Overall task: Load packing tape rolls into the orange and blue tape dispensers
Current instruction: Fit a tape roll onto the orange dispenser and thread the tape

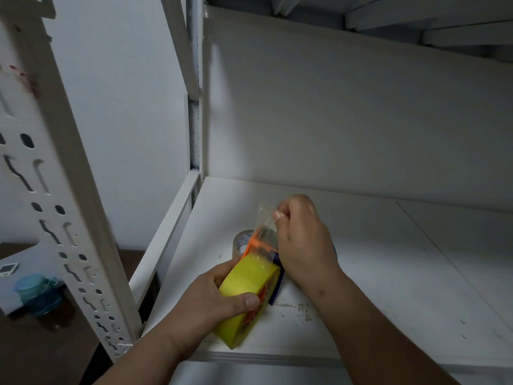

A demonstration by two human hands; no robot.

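My left hand (pixel 219 298) grips a yellow tape roll (pixel 247 284) seated in the orange tape dispenser (pixel 259 245), held tilted just above the white shelf (pixel 388 287). A clear strip of tape (pixel 266 226) runs up from the dispenser's front, and my right hand (pixel 302 240) pinches its free end between thumb and fingers. The blue dispenser (pixel 277 284) lies on the shelf below, mostly hidden by the roll and my right wrist. A second roll of clear tape (pixel 243 243) lies flat behind the orange dispenser, partly hidden.
A white perforated rack upright (pixel 69 204) stands at the left. The shelf's back wall (pixel 361 120) rises behind. A blue-capped bottle (pixel 39 295) stands on a dark surface at the lower left. The shelf's front edge (pixel 263 357) runs under my forearms.
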